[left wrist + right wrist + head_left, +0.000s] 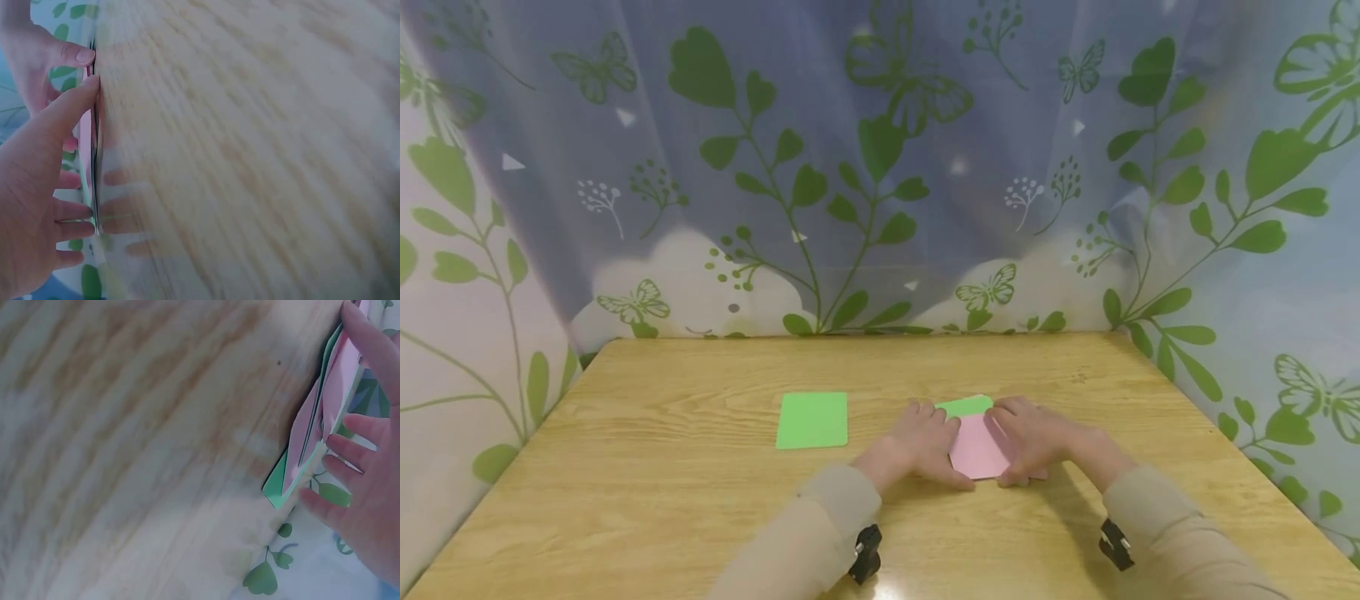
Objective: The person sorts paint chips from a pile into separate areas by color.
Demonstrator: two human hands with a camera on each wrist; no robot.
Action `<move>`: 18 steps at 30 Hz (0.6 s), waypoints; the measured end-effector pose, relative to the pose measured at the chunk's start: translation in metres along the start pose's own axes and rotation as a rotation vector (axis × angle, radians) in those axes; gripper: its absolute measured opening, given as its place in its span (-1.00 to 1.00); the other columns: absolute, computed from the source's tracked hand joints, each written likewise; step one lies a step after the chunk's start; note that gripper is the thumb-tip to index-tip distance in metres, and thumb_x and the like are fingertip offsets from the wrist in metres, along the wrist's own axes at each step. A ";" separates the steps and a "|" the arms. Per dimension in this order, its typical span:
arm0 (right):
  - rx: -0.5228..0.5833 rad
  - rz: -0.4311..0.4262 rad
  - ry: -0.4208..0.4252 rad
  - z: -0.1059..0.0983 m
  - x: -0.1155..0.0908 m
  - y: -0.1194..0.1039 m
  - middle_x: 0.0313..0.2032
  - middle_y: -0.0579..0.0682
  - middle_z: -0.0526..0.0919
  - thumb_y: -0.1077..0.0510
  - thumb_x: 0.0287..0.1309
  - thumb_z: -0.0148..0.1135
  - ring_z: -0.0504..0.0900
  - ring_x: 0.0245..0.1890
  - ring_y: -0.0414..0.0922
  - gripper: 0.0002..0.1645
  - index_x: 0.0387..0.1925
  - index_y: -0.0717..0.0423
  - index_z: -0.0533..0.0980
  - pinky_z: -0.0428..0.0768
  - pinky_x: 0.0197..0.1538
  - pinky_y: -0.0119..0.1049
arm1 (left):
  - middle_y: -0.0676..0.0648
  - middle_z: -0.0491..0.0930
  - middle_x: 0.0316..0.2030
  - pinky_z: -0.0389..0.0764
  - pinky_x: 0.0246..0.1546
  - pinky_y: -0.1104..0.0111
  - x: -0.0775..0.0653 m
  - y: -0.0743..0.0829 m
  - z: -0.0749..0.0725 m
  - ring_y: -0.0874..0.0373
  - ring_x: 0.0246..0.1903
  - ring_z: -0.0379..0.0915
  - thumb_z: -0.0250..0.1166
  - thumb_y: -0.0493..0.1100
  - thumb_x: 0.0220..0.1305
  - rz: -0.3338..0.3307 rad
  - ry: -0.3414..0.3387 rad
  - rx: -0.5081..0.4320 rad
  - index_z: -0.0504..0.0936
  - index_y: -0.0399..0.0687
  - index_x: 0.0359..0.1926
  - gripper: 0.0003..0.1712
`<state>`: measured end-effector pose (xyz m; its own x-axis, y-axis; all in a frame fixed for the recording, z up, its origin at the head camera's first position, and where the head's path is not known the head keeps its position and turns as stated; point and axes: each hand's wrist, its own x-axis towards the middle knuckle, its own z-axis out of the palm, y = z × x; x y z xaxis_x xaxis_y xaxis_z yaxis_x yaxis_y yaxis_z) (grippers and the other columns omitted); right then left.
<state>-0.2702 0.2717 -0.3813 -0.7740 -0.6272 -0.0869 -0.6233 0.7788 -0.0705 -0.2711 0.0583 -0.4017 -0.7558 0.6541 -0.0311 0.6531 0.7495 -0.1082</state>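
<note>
A loose pile of pink and green paper sheets (979, 452) lies on the table in front of the person, with a green sheet (967, 406) showing at its far edge. The left hand (922, 444) holds the pile's left side, its thumb at the near edge. On the other side the right hand (1036, 439) grips the pile, thumb near the front edge, fingertips along the outer edge. The right wrist view shows uneven layers, with pink sheets (340, 384) bowed and a green corner (275, 487) sticking out. Both thumbs meet the near edge in the left wrist view.
A separate square of green paper (812, 421) lies flat to the left of the hands. The wooden table (685, 492) reaches back to a curtain (955, 208) printed with leaves and butterflies. Dark devices (866, 554) are strapped at both wrists.
</note>
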 end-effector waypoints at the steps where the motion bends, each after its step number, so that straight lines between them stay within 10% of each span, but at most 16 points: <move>1: 0.004 -0.003 0.000 0.001 0.000 0.001 0.13 0.31 0.32 -0.32 -0.31 0.42 0.28 0.15 0.23 0.11 0.15 0.33 0.30 0.37 0.07 0.19 | 0.04 0.45 -0.14 0.30 0.00 0.25 0.000 0.000 0.001 0.14 -0.11 0.31 0.06 0.61 -0.13 0.001 -0.002 -0.010 0.42 0.04 0.05 -0.08; 18: 0.040 0.022 -0.021 0.003 0.003 0.002 0.02 0.17 0.33 -0.30 -0.33 0.44 0.35 0.02 0.09 0.08 0.14 0.28 0.32 0.42 0.05 0.04 | -0.04 0.44 0.03 0.23 0.16 0.21 0.004 -0.002 -0.002 0.09 0.06 0.31 0.10 0.52 -0.04 0.021 -0.032 -0.061 0.34 0.03 0.24 -0.04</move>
<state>-0.2729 0.2712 -0.3848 -0.7845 -0.6103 -0.1096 -0.6009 0.7919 -0.1084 -0.2754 0.0600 -0.4000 -0.7421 0.6672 -0.0642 0.6701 0.7408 -0.0468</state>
